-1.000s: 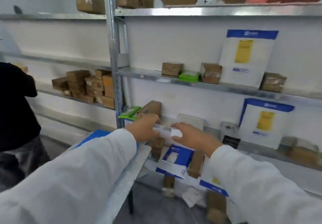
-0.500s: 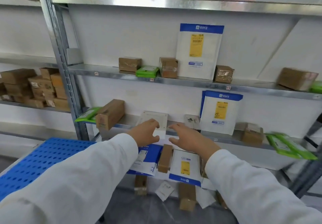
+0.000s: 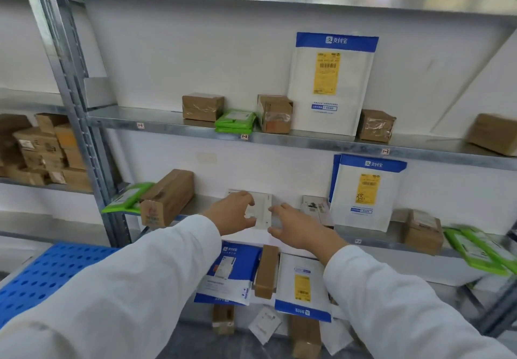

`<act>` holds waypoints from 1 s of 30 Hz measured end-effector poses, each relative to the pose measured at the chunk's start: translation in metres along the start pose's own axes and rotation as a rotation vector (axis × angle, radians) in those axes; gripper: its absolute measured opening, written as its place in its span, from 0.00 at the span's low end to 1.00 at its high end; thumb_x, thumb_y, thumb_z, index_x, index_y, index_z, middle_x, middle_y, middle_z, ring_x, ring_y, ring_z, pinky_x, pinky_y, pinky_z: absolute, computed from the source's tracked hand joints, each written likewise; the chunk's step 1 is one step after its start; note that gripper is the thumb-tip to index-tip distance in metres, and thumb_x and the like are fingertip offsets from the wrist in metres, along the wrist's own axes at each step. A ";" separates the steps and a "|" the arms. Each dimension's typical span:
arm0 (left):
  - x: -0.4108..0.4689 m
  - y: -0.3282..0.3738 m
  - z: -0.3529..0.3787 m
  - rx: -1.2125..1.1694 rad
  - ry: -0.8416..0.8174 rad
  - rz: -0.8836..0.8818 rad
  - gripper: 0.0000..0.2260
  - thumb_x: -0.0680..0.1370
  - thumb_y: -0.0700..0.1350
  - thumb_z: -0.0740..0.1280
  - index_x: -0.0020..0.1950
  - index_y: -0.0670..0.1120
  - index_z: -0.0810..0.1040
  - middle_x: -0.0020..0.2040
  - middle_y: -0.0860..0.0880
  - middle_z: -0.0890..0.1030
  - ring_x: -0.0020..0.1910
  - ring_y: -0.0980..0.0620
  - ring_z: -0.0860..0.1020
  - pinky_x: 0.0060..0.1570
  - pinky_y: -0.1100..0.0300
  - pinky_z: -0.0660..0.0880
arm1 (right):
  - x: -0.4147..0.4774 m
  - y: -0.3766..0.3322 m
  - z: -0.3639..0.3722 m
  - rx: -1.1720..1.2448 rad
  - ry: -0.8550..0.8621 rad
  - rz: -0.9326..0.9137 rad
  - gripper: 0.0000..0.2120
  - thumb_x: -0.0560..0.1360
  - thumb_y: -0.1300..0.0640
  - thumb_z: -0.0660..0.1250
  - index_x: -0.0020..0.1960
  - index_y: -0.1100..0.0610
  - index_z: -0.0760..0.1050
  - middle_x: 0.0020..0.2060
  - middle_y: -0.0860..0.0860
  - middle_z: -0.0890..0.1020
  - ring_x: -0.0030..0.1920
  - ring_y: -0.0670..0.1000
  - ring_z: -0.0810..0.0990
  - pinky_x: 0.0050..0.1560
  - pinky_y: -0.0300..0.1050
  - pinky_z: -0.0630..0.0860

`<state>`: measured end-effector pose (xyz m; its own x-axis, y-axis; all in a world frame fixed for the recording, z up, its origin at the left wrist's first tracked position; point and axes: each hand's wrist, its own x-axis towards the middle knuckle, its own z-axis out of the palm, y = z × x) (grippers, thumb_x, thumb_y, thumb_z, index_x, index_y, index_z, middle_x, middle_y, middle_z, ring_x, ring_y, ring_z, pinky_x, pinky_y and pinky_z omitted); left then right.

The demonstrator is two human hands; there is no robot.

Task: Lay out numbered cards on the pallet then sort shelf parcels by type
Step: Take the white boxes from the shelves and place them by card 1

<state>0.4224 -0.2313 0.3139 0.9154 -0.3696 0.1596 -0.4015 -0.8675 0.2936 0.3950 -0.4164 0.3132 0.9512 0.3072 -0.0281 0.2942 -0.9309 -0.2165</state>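
Note:
A flat white parcel (image 3: pixel 264 210) leans against the wall on the lower metal shelf (image 3: pixel 372 242). My left hand (image 3: pixel 233 213) holds its left edge, fingers curled over the front and thumb underneath. My right hand (image 3: pixel 298 228) reaches in from the right with straight fingers, the tips touching the parcel's right edge. The blue perforated pallet (image 3: pixel 42 280) lies at the lower left, partly hidden by my left sleeve. No numbered cards show on it.
On the same shelf are a brown box (image 3: pixel 167 196), green pouches (image 3: pixel 126 198) and a blue-and-white mailer (image 3: pixel 363 193). The upper shelf (image 3: pixel 167 123) holds brown boxes, green pouches (image 3: pixel 235 121) and a large mailer (image 3: pixel 330 84). More mailers and boxes lie below.
The view swung right, away from a person in black, and moved closer. Both hands moved forward to the white parcel; my left hand now holds its edge.

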 end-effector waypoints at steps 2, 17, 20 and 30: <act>0.018 -0.017 -0.001 -0.016 -0.009 -0.003 0.20 0.77 0.53 0.65 0.67 0.49 0.70 0.67 0.52 0.71 0.61 0.52 0.73 0.57 0.58 0.73 | 0.027 0.004 -0.003 -0.007 -0.008 0.013 0.29 0.78 0.45 0.61 0.76 0.50 0.58 0.71 0.50 0.67 0.64 0.54 0.74 0.61 0.53 0.74; 0.143 -0.136 0.022 -0.110 -0.124 -0.024 0.20 0.77 0.54 0.64 0.68 0.49 0.69 0.70 0.53 0.69 0.65 0.52 0.70 0.63 0.51 0.71 | 0.195 0.025 0.027 0.068 -0.065 0.133 0.27 0.79 0.44 0.59 0.76 0.50 0.58 0.68 0.49 0.69 0.62 0.51 0.73 0.60 0.47 0.72; 0.153 -0.150 0.036 -0.157 -0.159 -0.043 0.20 0.77 0.54 0.65 0.67 0.50 0.69 0.70 0.53 0.69 0.63 0.52 0.72 0.62 0.52 0.72 | 0.211 0.033 0.040 0.083 -0.099 0.155 0.28 0.79 0.45 0.59 0.76 0.50 0.58 0.70 0.49 0.67 0.66 0.51 0.71 0.63 0.48 0.70; 0.187 -0.183 0.081 -0.235 -0.268 -0.157 0.20 0.77 0.54 0.65 0.67 0.51 0.70 0.69 0.53 0.70 0.62 0.51 0.73 0.63 0.52 0.71 | 0.251 0.062 0.078 0.123 -0.167 0.197 0.27 0.79 0.45 0.60 0.75 0.51 0.59 0.71 0.50 0.66 0.68 0.53 0.69 0.66 0.49 0.69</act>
<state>0.6692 -0.1689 0.2136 0.9292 -0.3390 -0.1471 -0.2232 -0.8321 0.5077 0.6449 -0.3818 0.2164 0.9575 0.1605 -0.2396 0.0821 -0.9481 -0.3072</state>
